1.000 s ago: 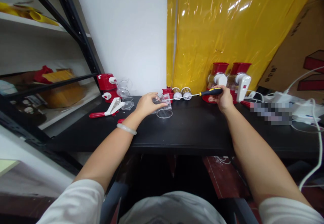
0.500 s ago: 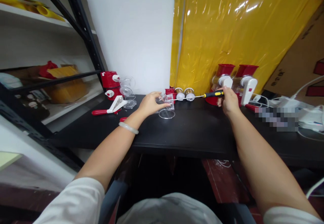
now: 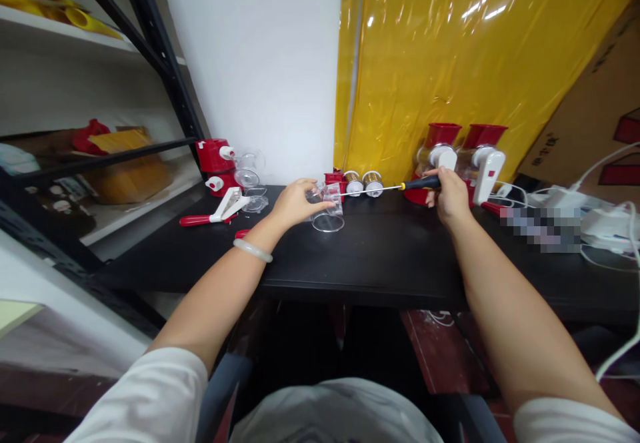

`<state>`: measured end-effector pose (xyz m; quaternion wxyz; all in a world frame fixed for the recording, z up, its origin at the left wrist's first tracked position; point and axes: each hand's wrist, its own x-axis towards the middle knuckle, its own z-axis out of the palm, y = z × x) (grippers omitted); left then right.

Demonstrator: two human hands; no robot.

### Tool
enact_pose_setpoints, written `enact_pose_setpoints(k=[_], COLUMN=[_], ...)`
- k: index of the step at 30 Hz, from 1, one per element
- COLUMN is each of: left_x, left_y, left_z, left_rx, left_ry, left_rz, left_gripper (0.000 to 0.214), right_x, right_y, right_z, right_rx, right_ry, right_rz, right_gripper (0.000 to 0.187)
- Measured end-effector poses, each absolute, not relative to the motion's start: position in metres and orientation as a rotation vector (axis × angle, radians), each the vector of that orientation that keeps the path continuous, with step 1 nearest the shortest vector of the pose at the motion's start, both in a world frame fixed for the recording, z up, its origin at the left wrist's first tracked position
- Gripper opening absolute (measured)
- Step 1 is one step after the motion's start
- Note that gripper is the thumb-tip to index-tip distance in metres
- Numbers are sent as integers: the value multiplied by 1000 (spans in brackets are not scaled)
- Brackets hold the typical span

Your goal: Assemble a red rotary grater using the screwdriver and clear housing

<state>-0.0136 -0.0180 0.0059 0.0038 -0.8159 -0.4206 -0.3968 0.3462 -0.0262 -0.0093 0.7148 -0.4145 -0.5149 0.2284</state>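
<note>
My left hand (image 3: 295,204) is closed around a clear plastic piece (image 3: 334,195) with a wide round rim, held just over the black table. In my right hand (image 3: 453,197) is the handle of a long-shafted screwdriver (image 3: 419,183), black with yellow. Its thin metal shaft points left, and the tip reaches the clear piece; the exact contact is too small to make out. Behind the shaft lie two metal drums (image 3: 373,184) with white ends and a small red part (image 3: 336,179). Two red-and-white hand-crank graters (image 3: 443,146) stand behind my right hand.
Stacked red housings (image 3: 215,163) with clear parts beside them stand at the table's left end. A white crank with a red handle (image 3: 196,219) lies before them. White chargers and cables (image 3: 607,226) lie at the right. Black-framed shelving (image 3: 160,63) rises on the left.
The screwdriver has turned about its shaft: the yellow stripes on its handle have rotated out of sight. My left hand keeps the clear piece in place. The whole view has shifted slightly.
</note>
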Motion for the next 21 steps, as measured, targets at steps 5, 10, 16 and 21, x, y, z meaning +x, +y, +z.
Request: enact_pose_setpoints(k=[5,10,16,21], left_x=[-14,-15,-14,-14], left_y=[-17,-18,-18,-18], left_z=[5,5,5,6], left_rx=[-2573,-2569,-2568,-2570], left_ry=[-1300,-1300,-1278,-1302], left_rz=[-1253,-1258,-1272,-1257], left_gripper=[41,42,39,39], right_x=[345,344,342,344], right_y=[-29,-29,-30,-30], right_z=[-8,-6,-6,-7], right_rx=[-849,-795,-961,-930], right_ry=[-1097,-1112,-1109,-1123], right_rz=[637,651,519,551], right_gripper=[47,26,29,51])
